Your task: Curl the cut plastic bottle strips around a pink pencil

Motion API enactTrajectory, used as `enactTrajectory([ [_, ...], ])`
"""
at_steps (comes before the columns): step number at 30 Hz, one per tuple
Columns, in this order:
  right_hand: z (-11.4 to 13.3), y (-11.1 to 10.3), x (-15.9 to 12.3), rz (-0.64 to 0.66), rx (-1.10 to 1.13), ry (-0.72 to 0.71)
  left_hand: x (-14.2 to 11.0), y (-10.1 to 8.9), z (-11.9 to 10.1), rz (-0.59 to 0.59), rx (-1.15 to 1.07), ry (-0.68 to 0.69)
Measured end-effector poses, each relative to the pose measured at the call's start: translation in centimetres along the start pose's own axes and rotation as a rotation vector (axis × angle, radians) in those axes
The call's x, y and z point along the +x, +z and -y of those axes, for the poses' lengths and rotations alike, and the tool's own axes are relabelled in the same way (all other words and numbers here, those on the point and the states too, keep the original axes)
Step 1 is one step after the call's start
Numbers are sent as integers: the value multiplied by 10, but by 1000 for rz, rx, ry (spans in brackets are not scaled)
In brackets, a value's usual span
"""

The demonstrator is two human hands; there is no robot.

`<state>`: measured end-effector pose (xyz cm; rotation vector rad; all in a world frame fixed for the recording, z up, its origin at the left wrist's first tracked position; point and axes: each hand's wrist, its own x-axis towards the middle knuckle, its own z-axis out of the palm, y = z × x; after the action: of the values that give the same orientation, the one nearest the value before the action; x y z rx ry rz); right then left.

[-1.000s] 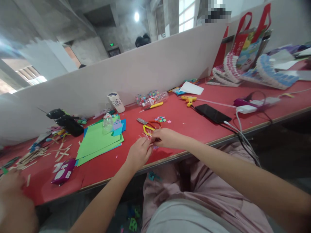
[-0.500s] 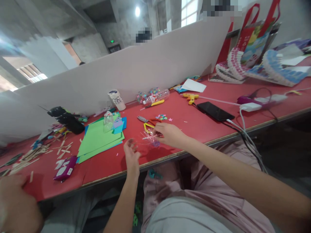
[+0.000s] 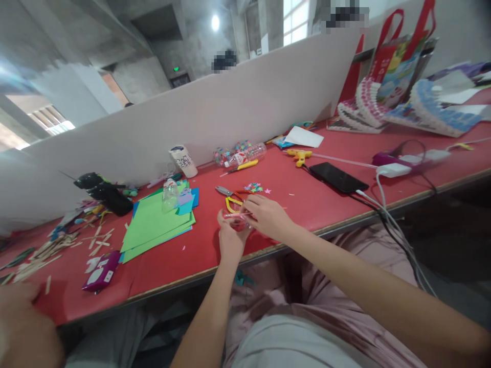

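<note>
Gripping pink strip [image 3: 232, 215] in right hand [image 3: 264, 213], long axis roughly sideways, end toward left hand [image 3: 231, 238], grip unclear.

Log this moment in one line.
Left hand: cupped around pink-and-clear plastic piece; right hand: pinching it; beyond: metal-nosed, yellow-and-orange-handled tool

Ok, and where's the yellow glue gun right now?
In the head view, the yellow glue gun lies right of centre on the red table, just below the white paper and left of the black phone.
</note>
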<state>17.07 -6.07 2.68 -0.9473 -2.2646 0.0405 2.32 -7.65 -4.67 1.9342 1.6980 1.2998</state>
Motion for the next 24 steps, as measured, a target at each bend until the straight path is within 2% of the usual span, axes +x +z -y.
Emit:
enactTrajectory([
  [3,-1,3,-1,-41,-9,12,3,2,-5,-66,-46,-78],
  [7,-3,3,-4,-94,-15,20,4,5,-9,-87,-105,-121],
  [15,-10,-16,-6,-205,39,53,2,5,-8,-82,-178,-173],
  [20,-27,-26,-14,-335,140,235,2,2,-13,-90,-180,-215],
  [24,-38,-23,-22,-347,280,426,1,-1,-16,-87,-190,-223],
])
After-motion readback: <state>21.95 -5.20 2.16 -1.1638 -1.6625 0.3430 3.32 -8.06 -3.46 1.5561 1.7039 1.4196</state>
